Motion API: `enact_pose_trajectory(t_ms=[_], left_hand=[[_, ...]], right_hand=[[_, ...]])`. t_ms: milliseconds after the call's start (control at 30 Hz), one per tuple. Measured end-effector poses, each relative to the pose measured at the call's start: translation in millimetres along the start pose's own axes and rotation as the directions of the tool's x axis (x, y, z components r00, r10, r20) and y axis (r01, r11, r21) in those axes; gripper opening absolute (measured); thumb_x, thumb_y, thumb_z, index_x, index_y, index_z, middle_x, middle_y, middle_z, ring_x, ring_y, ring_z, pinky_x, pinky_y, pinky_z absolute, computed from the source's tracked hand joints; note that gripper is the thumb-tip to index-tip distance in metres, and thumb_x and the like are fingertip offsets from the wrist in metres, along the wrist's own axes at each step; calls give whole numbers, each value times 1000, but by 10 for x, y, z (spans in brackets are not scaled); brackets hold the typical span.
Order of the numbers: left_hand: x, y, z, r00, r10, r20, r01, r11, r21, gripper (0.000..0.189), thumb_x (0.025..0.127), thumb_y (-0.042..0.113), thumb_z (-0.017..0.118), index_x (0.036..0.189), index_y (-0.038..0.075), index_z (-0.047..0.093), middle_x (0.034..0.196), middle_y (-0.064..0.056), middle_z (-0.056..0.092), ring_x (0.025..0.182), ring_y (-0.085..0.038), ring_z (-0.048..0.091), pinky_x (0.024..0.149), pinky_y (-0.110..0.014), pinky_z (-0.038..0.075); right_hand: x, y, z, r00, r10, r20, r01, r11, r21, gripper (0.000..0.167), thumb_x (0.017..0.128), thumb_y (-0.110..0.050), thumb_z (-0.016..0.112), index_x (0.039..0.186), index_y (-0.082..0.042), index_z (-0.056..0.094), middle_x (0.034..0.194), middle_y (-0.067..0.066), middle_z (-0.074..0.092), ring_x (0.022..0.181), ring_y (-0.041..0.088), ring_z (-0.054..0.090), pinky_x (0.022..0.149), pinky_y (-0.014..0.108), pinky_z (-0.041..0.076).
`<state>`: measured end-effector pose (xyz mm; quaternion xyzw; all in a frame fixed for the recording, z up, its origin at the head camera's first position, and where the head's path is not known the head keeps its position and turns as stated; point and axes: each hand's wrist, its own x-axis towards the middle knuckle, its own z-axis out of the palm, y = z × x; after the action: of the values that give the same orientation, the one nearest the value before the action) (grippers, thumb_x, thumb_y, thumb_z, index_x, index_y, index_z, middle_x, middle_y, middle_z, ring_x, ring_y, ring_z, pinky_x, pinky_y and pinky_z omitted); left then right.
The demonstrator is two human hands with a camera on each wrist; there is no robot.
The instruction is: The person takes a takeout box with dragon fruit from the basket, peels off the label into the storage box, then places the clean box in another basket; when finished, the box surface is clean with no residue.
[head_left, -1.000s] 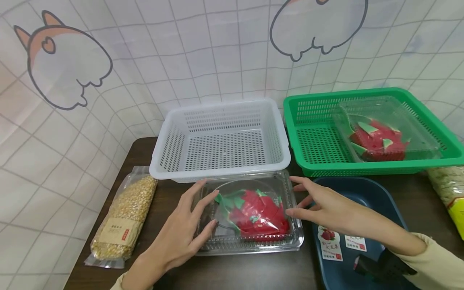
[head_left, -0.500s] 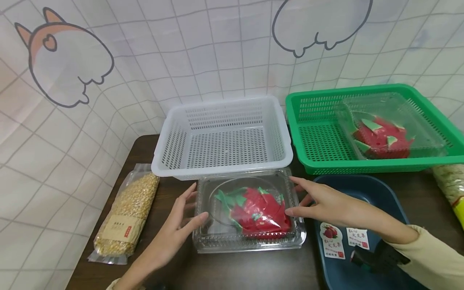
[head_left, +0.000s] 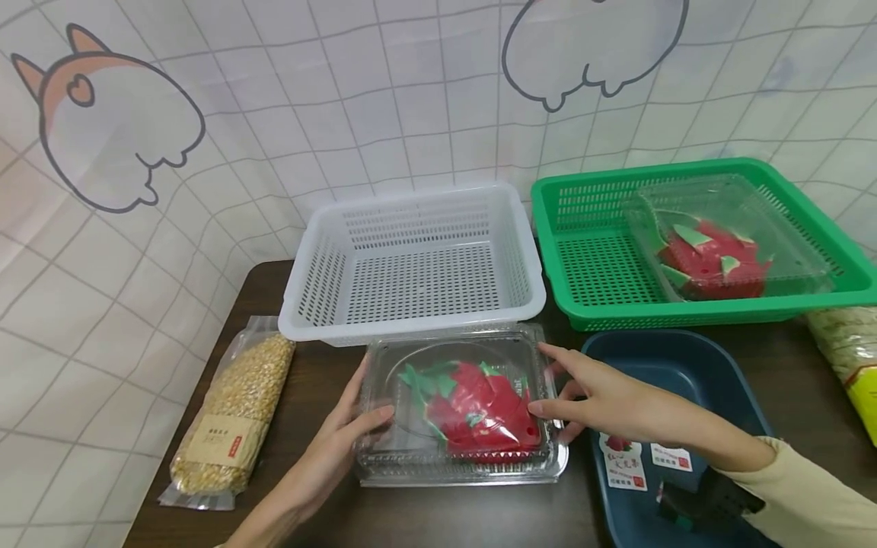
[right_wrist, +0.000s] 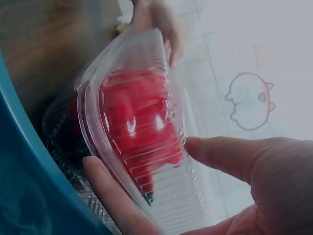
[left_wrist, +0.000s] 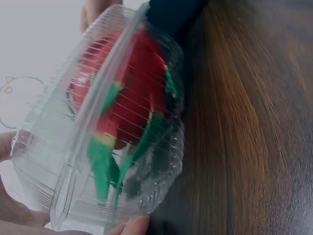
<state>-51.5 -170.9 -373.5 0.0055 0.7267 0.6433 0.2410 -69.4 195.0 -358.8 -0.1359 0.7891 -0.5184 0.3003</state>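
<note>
A clear plastic clamshell box (head_left: 457,478), lid down, is at the middle of the table, in front of the white basket. Inside lies a red dragon fruit (head_left: 483,415) with green leafy tips. My left hand (head_left: 327,443) grips the box's left side, thumb over the lid. On the right side my right hand (head_left: 599,397) holds it too, thumb on top. In the left wrist view, fingertips (left_wrist: 136,226) reach under the box's lower edge. The right wrist view shows a finger (right_wrist: 110,193) along the seam and the thumb (right_wrist: 215,149) against the lid.
Behind stand a white basket (head_left: 411,331) and a green basket (head_left: 603,318), which bears another boxed dragon fruit (head_left: 715,262). A blue tray (head_left: 712,358) with labels (head_left: 623,464) is at right. A bag of corn kernels (head_left: 236,411) lies left; another bag (head_left: 846,358) far right.
My left hand has shifted from on top of the lid to the box's left side, gripping it there. The right hand has stayed at the right side, its fingers now lower around the edge.
</note>
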Motion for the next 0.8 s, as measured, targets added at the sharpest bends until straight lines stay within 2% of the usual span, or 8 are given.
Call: enact_pose_trajectory(t_ms=[67,100,200,233,333,500,633,800], left_hand=[[-37,18,11,1000,-10,-8,10,1000,0,87,104,37,60,167,43,1,169,-18,15,139,-36,44,114,-59,33],[-59,28,24,1000,-8,-9,8,1000,3,86,104,37,59,167,45,1,172,-14,9,137,-35,46,113,-57,35],[-138,69,85,1000,7,9,-6,1000,-11,86,105,37,58,165,48,-3,174,-5,-11,146,-43,36,116,-66,30],[-169,81,106,1000,12,12,-12,1000,-21,86,105,37,58,165,50,-4,174,-4,-13,150,-45,29,117,-70,27],[-254,123,145,999,31,8,-30,996,-79,86,106,34,57,163,54,-3,174,-1,-19,155,-49,13,112,-74,32],[-350,173,131,994,100,-54,-106,984,-143,83,106,24,56,165,52,5,173,-16,8,146,-50,35,96,-60,54],[-369,198,120,978,189,-91,-200,969,-142,81,107,19,53,166,49,6,158,-22,32,134,-37,53,94,-54,56],[-324,226,132,928,353,-121,-371,909,-189,79,109,10,47,168,42,5,150,-25,40,129,-29,62,94,-53,58]], right_hand=[[9,117,0,1000,-2,8,2,1000,-26,103,100,-39,72,165,3,3,122,22,60,82,24,77,59,37,59],[2,156,3,1000,6,11,-6,999,-36,105,99,-42,72,165,1,3,125,21,58,82,23,77,59,35,59],[-108,70,60,1000,25,-7,-25,998,-53,106,98,-39,74,165,2,4,133,24,51,80,22,74,64,35,61],[-159,4,90,999,34,-17,-35,998,-59,107,97,-38,76,165,3,4,134,24,49,80,21,74,70,35,61],[-313,-199,174,999,26,-38,-29,997,-70,104,97,-30,77,164,6,6,132,23,49,84,21,70,67,35,61],[-463,-295,218,999,-1,-53,-3,997,-78,104,97,-25,77,165,2,3,119,12,58,86,19,71,69,30,60],[-554,-353,228,996,-14,-85,11,999,-42,108,96,-24,78,169,-11,-1,134,17,51,93,21,69,70,31,61],[-616,-444,209,983,-115,-143,116,993,-2,105,96,-22,78,170,-27,3,153,19,33,108,22,63,67,34,63]])
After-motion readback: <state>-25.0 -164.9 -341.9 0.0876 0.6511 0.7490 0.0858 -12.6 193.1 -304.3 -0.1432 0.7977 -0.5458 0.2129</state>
